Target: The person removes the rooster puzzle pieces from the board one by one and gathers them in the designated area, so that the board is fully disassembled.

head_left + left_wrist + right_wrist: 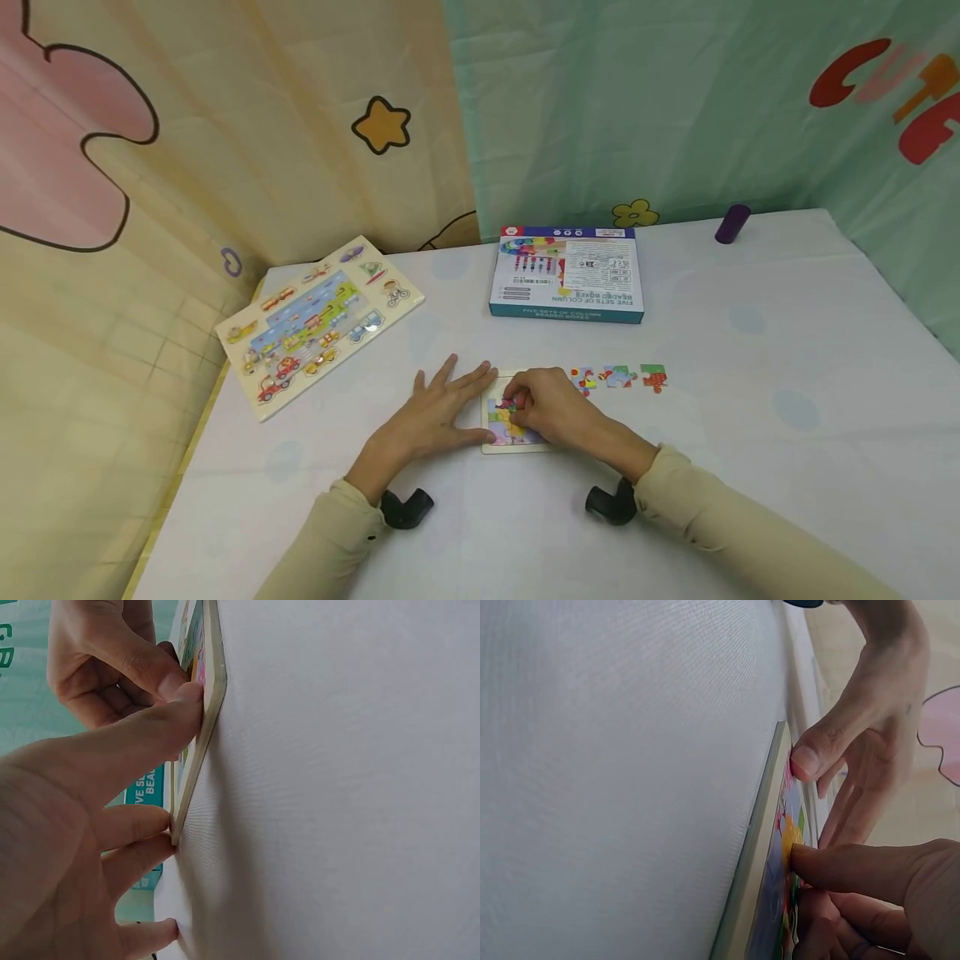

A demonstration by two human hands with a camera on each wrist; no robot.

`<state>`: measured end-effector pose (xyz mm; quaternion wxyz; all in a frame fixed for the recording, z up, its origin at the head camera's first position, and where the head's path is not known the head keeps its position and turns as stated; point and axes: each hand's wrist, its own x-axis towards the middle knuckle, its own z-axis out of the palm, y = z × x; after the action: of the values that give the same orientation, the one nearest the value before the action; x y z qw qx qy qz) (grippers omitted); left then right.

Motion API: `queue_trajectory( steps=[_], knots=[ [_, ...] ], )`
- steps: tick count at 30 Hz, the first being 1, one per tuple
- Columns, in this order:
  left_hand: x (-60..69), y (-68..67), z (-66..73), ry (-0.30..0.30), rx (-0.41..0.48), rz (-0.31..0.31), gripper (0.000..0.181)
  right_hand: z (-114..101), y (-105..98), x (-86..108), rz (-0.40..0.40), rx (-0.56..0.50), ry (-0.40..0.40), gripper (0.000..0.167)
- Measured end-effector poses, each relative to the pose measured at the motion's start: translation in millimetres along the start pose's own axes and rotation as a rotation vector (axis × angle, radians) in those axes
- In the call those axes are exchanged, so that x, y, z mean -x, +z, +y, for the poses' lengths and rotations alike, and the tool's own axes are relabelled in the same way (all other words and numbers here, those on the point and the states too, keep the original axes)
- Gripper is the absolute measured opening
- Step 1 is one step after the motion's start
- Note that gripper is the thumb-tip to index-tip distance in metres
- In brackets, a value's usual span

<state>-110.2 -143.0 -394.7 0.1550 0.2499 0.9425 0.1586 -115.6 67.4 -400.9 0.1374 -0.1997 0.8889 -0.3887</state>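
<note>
A small jigsaw puzzle in a pale wooden frame (517,448) lies flat on the white table, partly hidden under the hands. My left hand (438,414) spreads its fingers along the frame's left side; in the left wrist view its thumb (176,720) presses on the frame's near edge. Over the puzzle is my right hand (551,406), fingers curled, pinching a puzzle piece (519,401) against the picture. Most of that piece is hidden by the fingers. The right thumb (840,866) touches the yellow part of the picture in the right wrist view.
Three loose puzzle pieces (618,377) lie in a row right of the frame. Behind stands a boxed bead set (566,275). A larger wooden vehicle puzzle board (318,329) lies at the left. A purple cylinder (732,224) is at the back right, near the curtain.
</note>
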Motion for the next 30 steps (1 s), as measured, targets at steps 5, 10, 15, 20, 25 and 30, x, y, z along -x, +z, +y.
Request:
queue_trajectory(
  steps=[5,10,15,20,25,30],
  knots=[
    [-0.2,0.9,1.2,-0.010,-0.016,0.005,0.087,-0.8,0.5,-0.1,-0.006,-0.007,0.009,0.018],
    [-1.4,-1.0,2.7,-0.013,-0.024,0.008,0.086,-1.5,-0.1,0.1,-0.002,-0.010,0.018,0.018],
    [-1.7,-2.4,4.0,-0.021,-0.023,0.007,0.086,-1.7,-0.1,0.2,0.004,-0.023,0.022,0.020],
    [-1.7,-2.7,4.2,-0.025,-0.015,0.008,0.087,0.9,0.6,0.2,0.029,-0.045,-0.029,0.022],
    [-1.6,-2.4,4.0,-0.027,-0.004,0.002,0.087,4.9,-0.2,2.1,0.032,-0.065,-0.090,0.017],
    [-2.3,-2.7,4.4,-0.036,-0.002,-0.004,0.086,7.7,-2.9,3.0,0.026,-0.121,-0.102,0.010]
  ],
)
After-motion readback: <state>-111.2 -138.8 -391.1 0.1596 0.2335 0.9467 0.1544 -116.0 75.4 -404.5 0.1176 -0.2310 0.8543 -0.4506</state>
